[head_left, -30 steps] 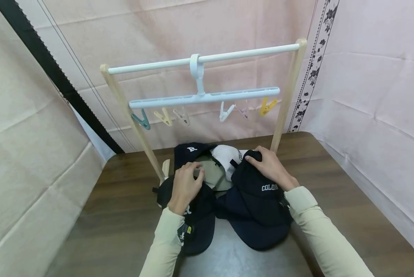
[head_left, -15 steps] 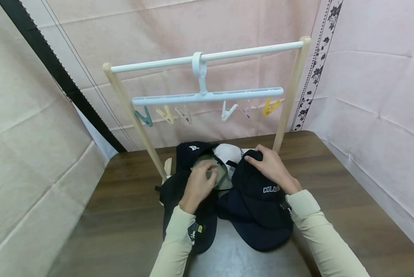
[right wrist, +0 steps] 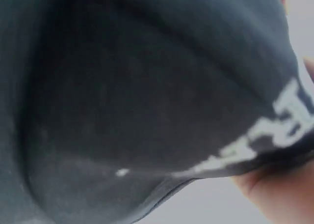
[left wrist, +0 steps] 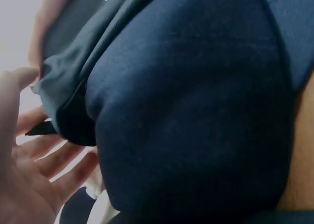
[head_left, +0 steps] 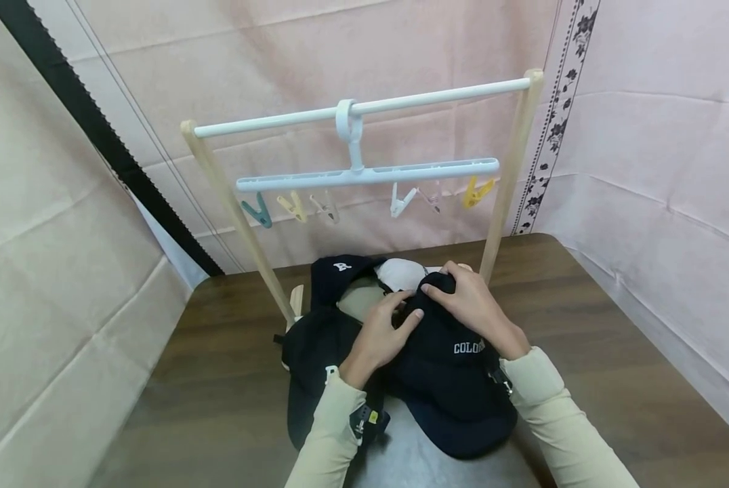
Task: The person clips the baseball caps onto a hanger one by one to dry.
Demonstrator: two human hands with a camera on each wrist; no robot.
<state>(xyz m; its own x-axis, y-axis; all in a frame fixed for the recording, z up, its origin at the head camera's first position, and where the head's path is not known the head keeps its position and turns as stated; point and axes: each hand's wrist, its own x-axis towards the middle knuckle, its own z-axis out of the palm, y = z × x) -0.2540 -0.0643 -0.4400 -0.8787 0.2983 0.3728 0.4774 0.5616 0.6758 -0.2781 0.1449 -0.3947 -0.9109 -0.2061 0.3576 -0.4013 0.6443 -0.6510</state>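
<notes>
In the head view my right hand (head_left: 477, 305) grips the back edge of a black baseball cap (head_left: 444, 369) with white lettering starting "COLO". The thumb lies on its near side. My left hand (head_left: 379, 335) is beside the same cap's left edge, thumb and fingers apart. The left wrist view shows those fingers (left wrist: 54, 157) spread behind the black cloth and the thumb right at its edge. A navy cap (left wrist: 191, 101) fills much of that view. Another black cap (head_left: 318, 342) lies under my left forearm. The black cap (right wrist: 122, 96) nearly fills the right wrist view.
Behind the hands lie a navy cap (head_left: 337, 274) with a white letter, a beige cap (head_left: 355, 301) and a white cap (head_left: 401, 273). A rack (head_left: 511, 169) holds a pale blue hanger (head_left: 370, 176) with several clothespins (head_left: 257, 211) over the wooden table (head_left: 218, 379).
My left hand has moved right, from over the left black cap to the edge of the lettered cap. The right hand has kept its grip there.
</notes>
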